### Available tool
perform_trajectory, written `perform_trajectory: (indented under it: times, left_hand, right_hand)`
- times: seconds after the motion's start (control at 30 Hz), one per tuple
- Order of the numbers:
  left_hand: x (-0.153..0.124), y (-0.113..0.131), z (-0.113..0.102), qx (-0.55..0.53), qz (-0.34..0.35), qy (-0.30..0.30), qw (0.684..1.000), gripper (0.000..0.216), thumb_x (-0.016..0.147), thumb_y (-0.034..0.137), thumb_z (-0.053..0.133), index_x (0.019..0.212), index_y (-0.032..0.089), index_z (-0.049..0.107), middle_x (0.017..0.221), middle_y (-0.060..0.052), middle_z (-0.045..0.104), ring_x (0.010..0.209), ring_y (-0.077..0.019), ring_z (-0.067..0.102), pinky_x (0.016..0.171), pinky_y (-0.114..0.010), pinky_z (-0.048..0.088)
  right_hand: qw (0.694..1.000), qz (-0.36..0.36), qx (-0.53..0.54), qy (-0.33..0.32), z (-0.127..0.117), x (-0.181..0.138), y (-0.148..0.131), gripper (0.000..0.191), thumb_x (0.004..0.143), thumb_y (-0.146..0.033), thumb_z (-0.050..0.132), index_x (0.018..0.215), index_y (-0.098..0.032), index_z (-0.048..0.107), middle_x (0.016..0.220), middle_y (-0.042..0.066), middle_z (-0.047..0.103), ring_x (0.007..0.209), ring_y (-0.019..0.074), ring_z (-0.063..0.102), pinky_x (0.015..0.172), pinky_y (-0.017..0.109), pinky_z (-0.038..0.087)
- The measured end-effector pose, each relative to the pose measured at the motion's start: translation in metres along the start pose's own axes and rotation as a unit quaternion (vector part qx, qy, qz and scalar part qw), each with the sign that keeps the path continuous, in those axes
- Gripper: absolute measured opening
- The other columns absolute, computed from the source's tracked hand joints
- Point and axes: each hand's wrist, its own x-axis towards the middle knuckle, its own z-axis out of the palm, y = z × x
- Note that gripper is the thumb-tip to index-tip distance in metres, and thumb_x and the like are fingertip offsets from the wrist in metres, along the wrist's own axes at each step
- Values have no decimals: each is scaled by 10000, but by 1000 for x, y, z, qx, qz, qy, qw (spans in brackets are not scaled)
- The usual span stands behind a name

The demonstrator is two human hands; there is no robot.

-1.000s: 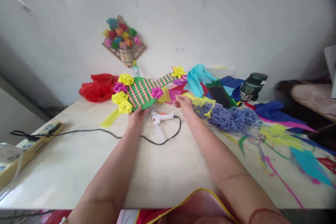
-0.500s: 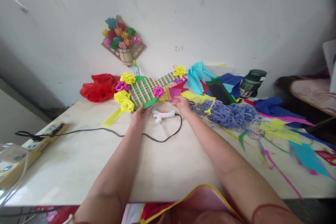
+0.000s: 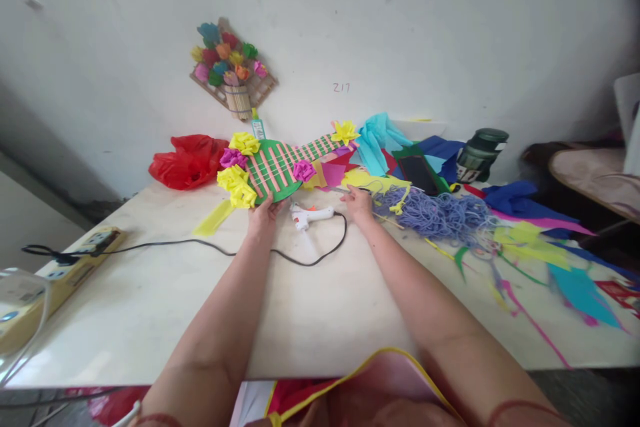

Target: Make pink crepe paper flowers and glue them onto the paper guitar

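Note:
My left hand point(image 3: 264, 213) grips the lower edge of a green guitar-shaped paper craft point(image 3: 270, 170), its thumb on the front. Pink strips and pale strings cross the craft, and yellow and magenta paper flowers sit on its body and neck tip. My right hand point(image 3: 359, 203) is closed on what looks like a pair of scissors point(image 3: 339, 189), with a thin blade pointing left and a dark handle partly hidden by the fingers. Between both hands lies a white glue gun point(image 3: 313, 215) with a clear glue stick.
A tangle of purple yarn point(image 3: 435, 213) and coloured paper scraps point(image 3: 583, 290) spread over the right side. A dark green jar point(image 3: 483, 155) stands behind them. At left are a power strip point(image 3: 60, 293), a black cord point(image 3: 165, 243) and a red plastic bag point(image 3: 187, 163).
My right hand has shifted slightly right and closed on the scissors, whose blade now shows. My left hand stays on the craft. The view has tilted a little.

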Motion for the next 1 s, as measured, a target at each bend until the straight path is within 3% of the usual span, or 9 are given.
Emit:
perform_trajectory:
  times: [0.13,0.37,0.5,0.83,1.0]
  left_hand:
    - [1,0,-1,-1,0,3,1000,455,707,62,649,1117,236,556,1048,-71,658,773,-187,676,651,-314,586]
    - [0,1,0,6,0,-1,1000,441,713,61,646,1115,219,562,1038,-82,661,737,-185,677,613,-286,577]
    - [0,1,0,3,0,-2,1000,461,718,63,642,1136,236,552,1039,-74,665,755,-183,676,640,-297,577]
    - [-1,1,1,6,4,5,1000,440,719,51,636,1112,237,564,1043,-67,662,749,-183,679,655,-319,582]
    - [0,0,0,5,0,8,1000,478,716,60,639,1141,259,550,1054,-58,661,754,-182,680,652,-308,581]
  right_hand:
    - [997,25,69,5,4,5,11,378,668,-28,518,992,-138,680,630,1,693,775,180,669,870,360,481]
    - [984,54,169,-2,10,9,22,404,634,-5,493,947,-173,685,753,14,715,554,118,626,718,327,542]
    - [982,24,189,-8,10,5,17,374,650,-21,507,946,-170,679,841,33,716,577,112,636,693,312,540]
    - [998,5,53,-15,2,0,6,162,744,-179,556,843,-198,684,629,-18,677,510,118,609,611,262,505]
    - [994,-50,-94,1,-6,-4,-2,163,775,-238,552,859,-216,689,633,8,676,666,162,629,699,271,469]
